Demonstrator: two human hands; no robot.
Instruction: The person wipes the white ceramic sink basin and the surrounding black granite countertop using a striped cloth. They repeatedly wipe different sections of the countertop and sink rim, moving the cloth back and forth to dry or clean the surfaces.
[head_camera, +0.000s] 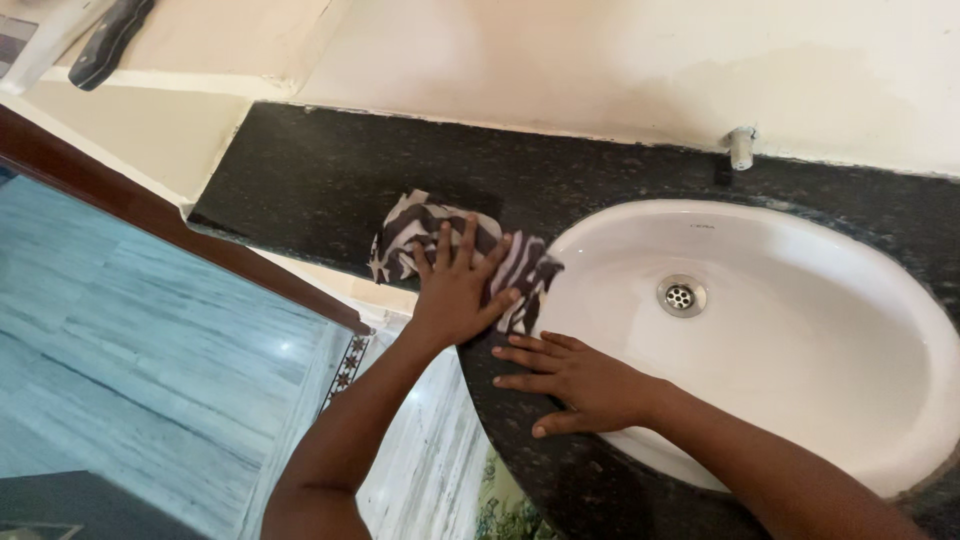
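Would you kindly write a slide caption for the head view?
Left hand presses a striped cloth on the dark counter; right hand rests flat beside the white sink.

Across the middle and right of the frame: black speckled stone tabletop (300, 175), curving toward the lower centre. Sunk into the tabletop at right: white oval ceramic sink (800, 330), with a round metal drain (681, 296) near its middle. Upper right, just above the sink rim: short metal pipe stub (741, 148) at the foot of the cream painted wall (620, 60). Upper left corner: dark handle-like object (108, 42) leaning on a white ledge, too blurred to identify. Left side: dark brown wooden rail (150, 215) running diagonally, pale blue-grey streaked floor (130, 350) below.
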